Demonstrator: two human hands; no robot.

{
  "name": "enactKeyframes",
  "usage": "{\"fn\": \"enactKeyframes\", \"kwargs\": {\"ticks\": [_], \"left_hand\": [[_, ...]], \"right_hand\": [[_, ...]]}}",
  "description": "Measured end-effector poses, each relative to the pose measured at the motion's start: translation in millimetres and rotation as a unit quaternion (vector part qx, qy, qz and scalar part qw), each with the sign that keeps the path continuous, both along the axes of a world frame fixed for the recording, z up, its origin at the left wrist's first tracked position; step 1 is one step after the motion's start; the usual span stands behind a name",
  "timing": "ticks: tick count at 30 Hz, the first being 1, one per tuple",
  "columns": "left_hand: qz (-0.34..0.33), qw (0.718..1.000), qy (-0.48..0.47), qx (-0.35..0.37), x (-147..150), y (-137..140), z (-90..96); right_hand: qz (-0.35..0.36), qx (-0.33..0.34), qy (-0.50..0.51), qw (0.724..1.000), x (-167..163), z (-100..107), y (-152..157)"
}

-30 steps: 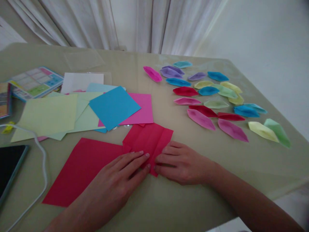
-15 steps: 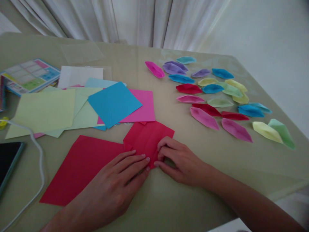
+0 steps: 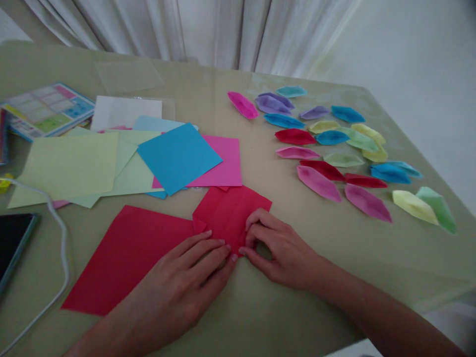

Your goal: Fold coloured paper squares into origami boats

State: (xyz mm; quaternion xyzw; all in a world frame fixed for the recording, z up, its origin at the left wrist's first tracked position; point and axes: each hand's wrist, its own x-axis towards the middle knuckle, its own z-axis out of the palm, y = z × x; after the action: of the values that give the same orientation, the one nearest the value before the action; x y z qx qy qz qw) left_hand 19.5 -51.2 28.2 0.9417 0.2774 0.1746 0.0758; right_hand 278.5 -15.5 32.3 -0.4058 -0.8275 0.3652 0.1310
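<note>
A creased red origami paper [image 3: 228, 210] lies in front of me with folded corners. My left hand [image 3: 182, 285] rests on its lower left part, fingers stretched out flat. With curled fingers and thumb, my right hand [image 3: 280, 248] pinches the lower right edge of the same paper; the exact bit between the fingertips is hidden. A larger flat red sheet [image 3: 126, 253] lies to the left, partly under my left hand and forearm. Just beyond the creased paper are a blue square sheet [image 3: 180, 158] and a pink sheet [image 3: 226, 161].
Several folded paper boats [image 3: 320, 183] in many colours are spread at the right. On the left lie pale green sheets [image 3: 74, 163], a white sheet [image 3: 126, 113], a printed pack [image 3: 50, 109], a white cable [image 3: 64, 243] and a dark-screened device [image 3: 13, 243]. Curtains [image 3: 208, 34] hang behind the table.
The view has shifted slightly. Both hands keep nearly the same places on the creased red paper, with my left thumb a little closer to my right fingertips.
</note>
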Motion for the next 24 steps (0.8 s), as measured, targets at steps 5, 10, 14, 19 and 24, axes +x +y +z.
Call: {"fn": "enactKeyframes", "kwargs": {"ticks": [5,10,14,19,24], "left_hand": [[0.008,1.000,0.001,-0.006,2.3,-1.4,-2.3],[0.010,1.000,0.010,-0.002,3.7,-3.9,-3.3],[0.013,1.000,0.008,0.005,3.5,-4.8,-3.2],[0.012,1.000,0.009,0.006,3.5,-4.5,-2.6],[0.011,1.000,0.007,-0.004,0.9,-3.8,-0.3]], "right_hand": [[-0.006,-0.002,-0.003,1.000,-0.5,0.5,0.0],[-0.012,0.004,-0.011,1.000,-0.5,0.7,0.2],[-0.005,0.013,-0.012,1.000,0.2,-0.5,0.5],[-0.004,0.019,-0.010,1.000,0.7,-1.6,0.6],[0.003,0.020,-0.007,1.000,0.8,-1.1,0.5]]}}
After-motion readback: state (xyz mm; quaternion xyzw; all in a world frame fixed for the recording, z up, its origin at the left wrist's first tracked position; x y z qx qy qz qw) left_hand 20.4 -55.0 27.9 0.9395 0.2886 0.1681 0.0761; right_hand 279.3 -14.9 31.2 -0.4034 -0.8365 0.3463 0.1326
